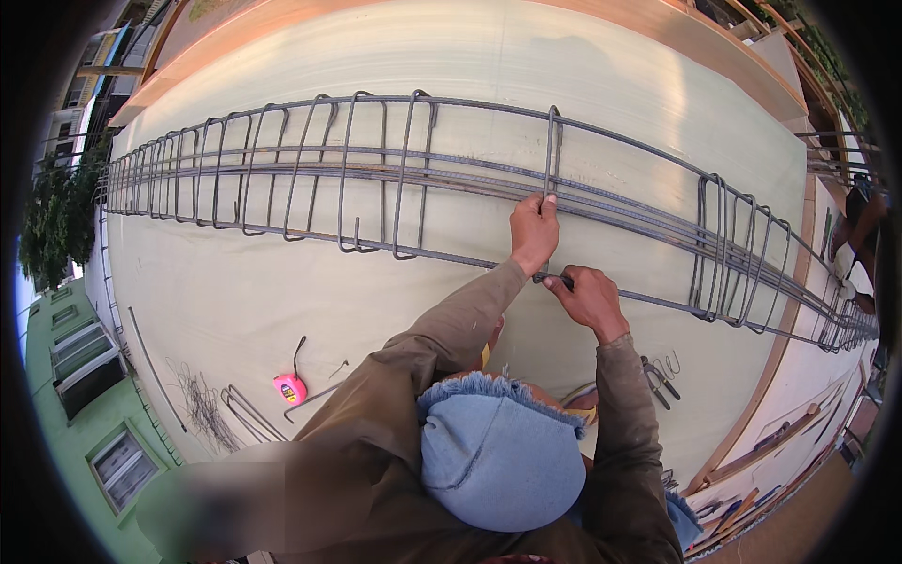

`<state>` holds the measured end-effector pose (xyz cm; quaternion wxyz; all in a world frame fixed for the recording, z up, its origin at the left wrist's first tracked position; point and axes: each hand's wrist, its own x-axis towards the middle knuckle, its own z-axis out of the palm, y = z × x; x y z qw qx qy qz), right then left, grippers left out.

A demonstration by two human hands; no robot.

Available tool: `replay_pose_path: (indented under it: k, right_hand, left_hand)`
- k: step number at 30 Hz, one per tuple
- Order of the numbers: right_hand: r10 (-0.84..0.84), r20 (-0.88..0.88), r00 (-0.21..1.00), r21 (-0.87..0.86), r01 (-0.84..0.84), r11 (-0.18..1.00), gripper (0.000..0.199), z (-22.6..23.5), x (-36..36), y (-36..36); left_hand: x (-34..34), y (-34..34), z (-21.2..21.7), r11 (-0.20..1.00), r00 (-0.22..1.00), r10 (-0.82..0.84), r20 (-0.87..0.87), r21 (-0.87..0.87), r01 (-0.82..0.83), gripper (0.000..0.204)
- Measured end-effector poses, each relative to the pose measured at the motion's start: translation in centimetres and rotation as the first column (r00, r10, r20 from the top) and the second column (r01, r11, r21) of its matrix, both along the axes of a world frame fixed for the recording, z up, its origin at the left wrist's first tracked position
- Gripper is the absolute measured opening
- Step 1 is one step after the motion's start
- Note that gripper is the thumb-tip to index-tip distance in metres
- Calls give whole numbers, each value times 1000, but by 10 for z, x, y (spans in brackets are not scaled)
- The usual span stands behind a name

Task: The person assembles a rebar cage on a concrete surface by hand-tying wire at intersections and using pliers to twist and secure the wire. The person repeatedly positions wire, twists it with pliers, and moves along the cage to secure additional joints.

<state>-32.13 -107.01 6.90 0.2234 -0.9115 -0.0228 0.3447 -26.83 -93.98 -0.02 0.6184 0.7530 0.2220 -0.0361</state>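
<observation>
A long cage of steel rebar (310,169) lies across a pale plywood deck (583,85), with many upright stirrups hooked over several long bars. My left hand (534,230) pinches the lower part of a single stirrup (552,155) that stands alone in a gap between stirrup groups. My right hand (589,298) is closed around the near long bar (442,256), just below the left hand. A short dark end sticks out of the fist. I cannot tell whether that is a tool. Brown sleeves cover both arms.
A pink tape measure (289,387), a tangle of thin wire (202,409) and bent rods (249,414) lie at the lower left. Pliers (660,378) rest by my right elbow. Another person (860,226) is at the right edge. Wooden boards and hand tools (770,437) line the deck's right edge.
</observation>
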Motion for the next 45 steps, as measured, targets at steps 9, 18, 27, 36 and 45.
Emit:
replay_pose_path:
  k: [9, 18, 27, 36, 45]
  right_hand:
    - [-270, -72, 960, 388, 276, 879, 94, -33, 15, -2]
    - [-417, -97, 904, 469, 411, 782, 78, -66, 28, 37]
    - [-451, -36, 892, 519, 402, 754, 52, -67, 25, 43]
    - [-458, -121, 880, 421, 464, 779, 42, -48, 29, 52]
    - [-397, -33, 917, 433, 371, 822, 37, -55, 22, 57]
  left_hand:
    - [-2, 40, 17, 955, 955, -295, -11, 21, 295, 28]
    - [-41, 146, 40, 689, 858, -510, 63, 626, 364, 34]
    - [-51, 141, 44, 382, 544, -766, -343, 438, 814, 56]
    - [-51, 141, 48, 384, 541, -755, -370, 419, 823, 57]
    - [-50, 142, 45, 416, 575, -740, -348, 434, 799, 55]
